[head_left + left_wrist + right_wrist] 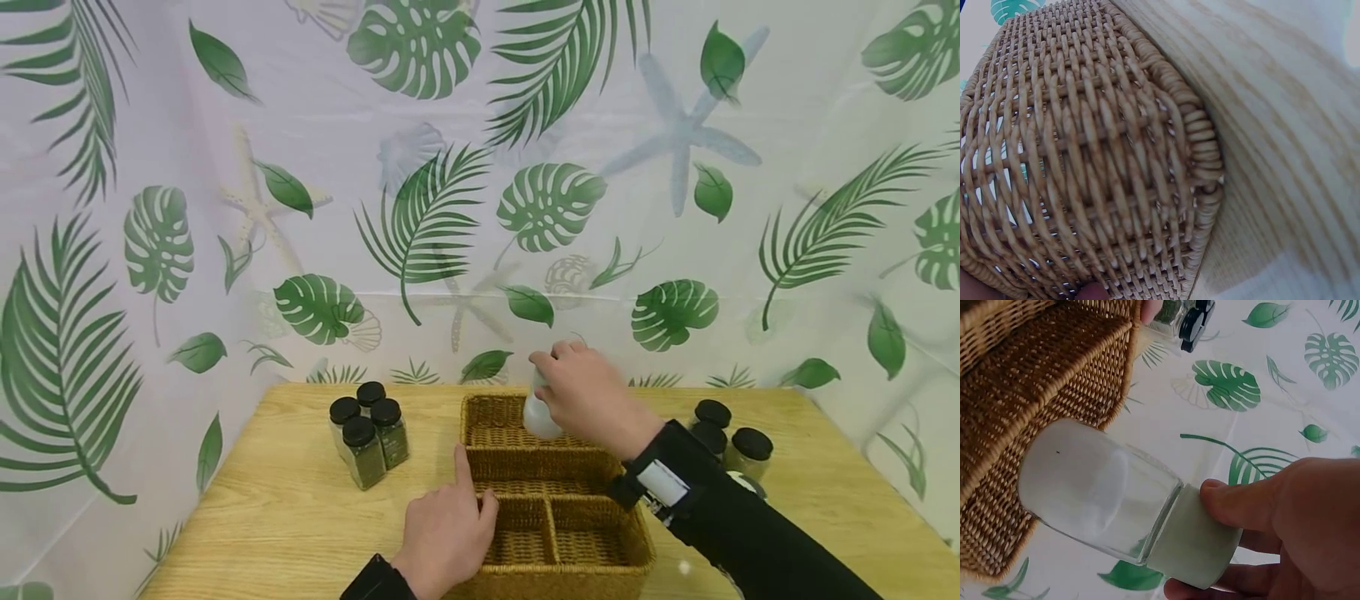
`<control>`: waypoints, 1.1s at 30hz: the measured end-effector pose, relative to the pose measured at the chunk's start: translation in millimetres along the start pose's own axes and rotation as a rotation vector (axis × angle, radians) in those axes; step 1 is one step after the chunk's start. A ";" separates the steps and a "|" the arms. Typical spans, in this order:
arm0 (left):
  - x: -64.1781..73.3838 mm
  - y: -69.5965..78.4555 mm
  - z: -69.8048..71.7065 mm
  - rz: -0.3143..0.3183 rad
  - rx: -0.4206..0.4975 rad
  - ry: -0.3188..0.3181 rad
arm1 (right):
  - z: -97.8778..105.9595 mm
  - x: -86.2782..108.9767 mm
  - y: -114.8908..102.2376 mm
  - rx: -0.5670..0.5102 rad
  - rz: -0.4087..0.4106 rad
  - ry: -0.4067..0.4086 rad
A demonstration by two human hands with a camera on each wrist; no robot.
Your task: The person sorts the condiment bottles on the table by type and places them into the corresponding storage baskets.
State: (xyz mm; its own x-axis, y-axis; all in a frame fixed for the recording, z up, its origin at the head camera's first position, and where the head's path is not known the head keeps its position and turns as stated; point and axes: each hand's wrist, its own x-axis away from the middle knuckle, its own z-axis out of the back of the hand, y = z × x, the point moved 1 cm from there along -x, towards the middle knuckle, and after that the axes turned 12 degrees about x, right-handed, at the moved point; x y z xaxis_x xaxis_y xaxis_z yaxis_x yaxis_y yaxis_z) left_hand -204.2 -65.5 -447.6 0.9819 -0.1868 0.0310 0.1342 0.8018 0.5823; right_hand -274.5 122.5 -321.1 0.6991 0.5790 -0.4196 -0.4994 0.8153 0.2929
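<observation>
In the head view, the right hand mostly hides the cap of the glass bottle, the black sleeve partly hides the black-lidded jars at right, and the bottom edge cuts off the wicker basket. Only scraps of the left hand enter the left wrist view, lower left.

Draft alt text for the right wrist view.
A right hand grips the pale green lid of a clear jar, white toward its base, which overlaps a brown woven basket at left. Behind is a white backdrop printed with green leaves; at top, a black-lidded jar with green contents is partly visible.
</observation>
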 end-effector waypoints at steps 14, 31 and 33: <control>0.5 1.0 2.5 0.021 -0.002 -0.004 | -25.8 -18.5 -24.6 0.002 0.124 -0.011; -2.7 1.3 2.0 0.033 0.020 -0.015 | -52.6 -32.5 -48.3 -0.062 0.132 -0.154; -2.0 1.2 1.7 0.040 0.015 -0.014 | -54.9 -32.9 -49.8 -0.075 0.134 -0.155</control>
State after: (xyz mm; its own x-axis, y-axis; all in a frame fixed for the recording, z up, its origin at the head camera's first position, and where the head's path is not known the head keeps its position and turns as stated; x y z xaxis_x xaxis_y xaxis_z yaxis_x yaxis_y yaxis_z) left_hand -206.3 -65.2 -445.6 0.9844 -0.1632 0.0660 0.0930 0.8003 0.5924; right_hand -300.7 62.6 -369.0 0.6916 0.6805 -0.2420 -0.6256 0.7319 0.2701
